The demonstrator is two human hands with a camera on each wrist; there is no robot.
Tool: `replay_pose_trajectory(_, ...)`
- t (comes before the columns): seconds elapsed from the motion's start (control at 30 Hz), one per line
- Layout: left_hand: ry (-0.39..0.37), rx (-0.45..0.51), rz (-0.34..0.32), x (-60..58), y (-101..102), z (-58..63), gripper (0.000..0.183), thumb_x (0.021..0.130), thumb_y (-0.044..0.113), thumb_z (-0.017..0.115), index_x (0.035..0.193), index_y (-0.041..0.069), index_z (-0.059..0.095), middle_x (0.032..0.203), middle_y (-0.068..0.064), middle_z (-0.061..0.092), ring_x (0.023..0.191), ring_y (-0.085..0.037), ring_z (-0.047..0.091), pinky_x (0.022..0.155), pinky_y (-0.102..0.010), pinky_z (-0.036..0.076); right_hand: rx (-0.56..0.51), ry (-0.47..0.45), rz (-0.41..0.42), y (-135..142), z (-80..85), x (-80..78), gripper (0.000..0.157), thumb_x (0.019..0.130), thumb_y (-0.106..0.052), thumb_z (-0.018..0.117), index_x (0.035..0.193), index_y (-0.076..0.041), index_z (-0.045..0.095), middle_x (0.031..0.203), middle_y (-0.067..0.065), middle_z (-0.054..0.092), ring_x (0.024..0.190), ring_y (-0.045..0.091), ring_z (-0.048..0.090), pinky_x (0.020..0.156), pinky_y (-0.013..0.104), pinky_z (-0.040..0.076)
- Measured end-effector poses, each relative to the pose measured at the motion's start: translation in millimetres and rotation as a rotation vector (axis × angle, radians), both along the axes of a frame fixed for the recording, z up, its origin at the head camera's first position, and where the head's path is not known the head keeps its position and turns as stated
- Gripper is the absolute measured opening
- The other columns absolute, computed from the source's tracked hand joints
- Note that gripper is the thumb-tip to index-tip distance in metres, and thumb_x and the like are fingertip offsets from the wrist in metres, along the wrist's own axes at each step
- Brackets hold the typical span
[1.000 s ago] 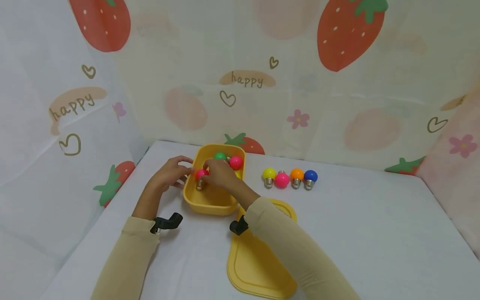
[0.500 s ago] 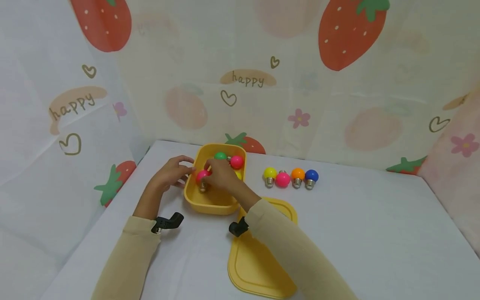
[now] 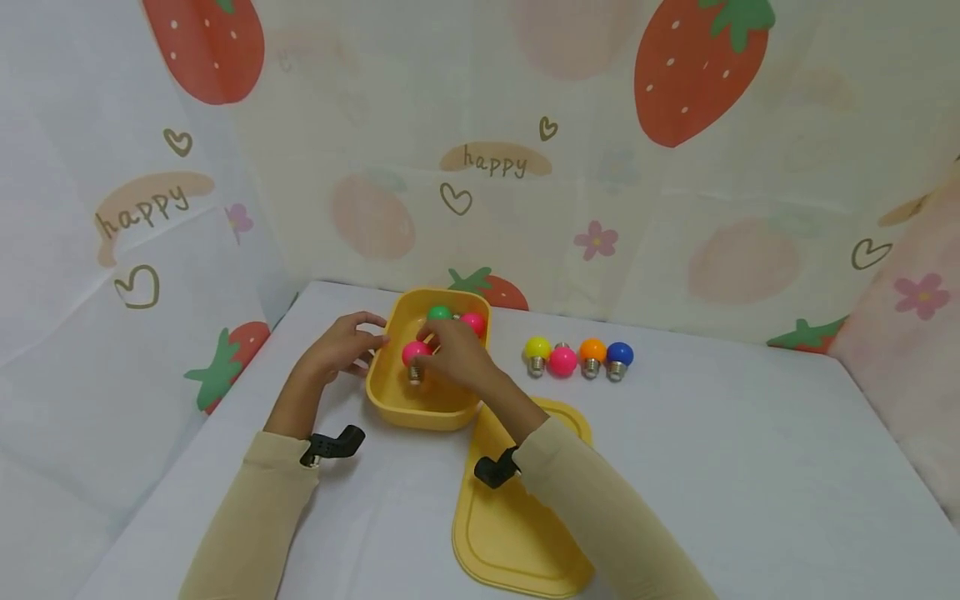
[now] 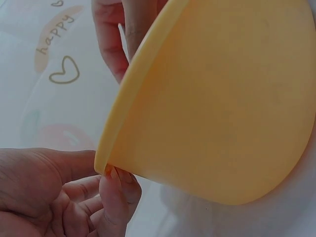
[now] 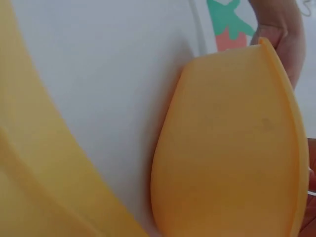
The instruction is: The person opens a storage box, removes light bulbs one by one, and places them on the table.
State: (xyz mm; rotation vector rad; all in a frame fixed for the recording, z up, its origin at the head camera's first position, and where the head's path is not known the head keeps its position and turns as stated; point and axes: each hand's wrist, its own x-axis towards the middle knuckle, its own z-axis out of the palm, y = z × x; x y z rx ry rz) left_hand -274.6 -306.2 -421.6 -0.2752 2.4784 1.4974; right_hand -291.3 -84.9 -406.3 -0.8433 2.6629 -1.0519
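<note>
A yellow plastic box (image 3: 426, 418) stands uncovered on the white cloth. My left hand (image 3: 341, 346) is at its left side; in the left wrist view, thumb and fingers pinch the rim. Over the inside of the box, my right hand (image 3: 459, 354) holds a pink light bulb (image 3: 416, 354) between thumb and fingers, its metal base pointing down. A green bulb (image 3: 439, 313) and another pink bulb (image 3: 472, 322) lie at the far end of the box. My right hand covers part of the inside. In the right wrist view, the box wall hides most of that hand.
The yellow lid (image 3: 517, 533) lies flat on the cloth, partly under my right forearm. To the right of the box, a yellow bulb (image 3: 537, 350), a pink bulb (image 3: 562, 361), an orange bulb (image 3: 592, 352) and a blue bulb (image 3: 619, 356) form a row. Behind stands a strawberry-patterned backdrop (image 3: 525, 208).
My right hand has shifted slightly right with the pink bulb, away from the left wall of the box. My left hand has stayed at the rim.
</note>
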Motion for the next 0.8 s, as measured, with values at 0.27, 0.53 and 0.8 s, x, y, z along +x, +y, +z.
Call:
replay_pose_trajectory(0.27, 0.0, 0.003, -0.001, -2.0, 1, -1.1, 0.05, 0.103, 0.026, 0.06, 0.147, 0.007, 0.044, 0.111, -0.017, 0.067, 0.083, -0.021, 0.063, 0.069, -0.03, 0.061, -0.093, 0.002, 0.0, 24, 10.8, 7.4, 0.042, 0.09, -0.029, 0.079, 0.125, -0.009, 0.069, 0.109, 0.003, 0.07, 0.098, 0.019, 0.063, 0.078, 0.026, 0.057)
replay_pose_trajectory(0.53, 0.003, 0.008, 0.002, -3.6, 4, 0.1, 0.05, 0.103, 0.026, 0.06, 0.147, 0.008, 0.043, 0.115, -0.018, 0.066, 0.084, -0.022, 0.063, 0.07, -0.03, 0.061, -0.144, 0.038, -0.012, 53, 12.1, 12.4, 0.042, 0.09, -0.028, 0.079, 0.125, -0.008, 0.068, 0.106, 0.002, 0.07, 0.093, 0.019, 0.065, 0.07, 0.024, 0.058)
replay_pose_trajectory(0.8, 0.004, 0.01, -0.007, 0.2, 0, -0.9, 0.051, 0.104, 0.025, 0.058, 0.148, 0.007, 0.042, 0.116, -0.019, 0.066, 0.085, -0.022, 0.063, 0.07, -0.03, 0.06, -0.158, 0.075, -0.009, 71, 10.3, 21.6, 0.034, 0.09, -0.026, 0.079, 0.118, -0.009, 0.07, 0.104, 0.002, 0.072, 0.092, 0.018, 0.068, 0.079, 0.026, 0.059)
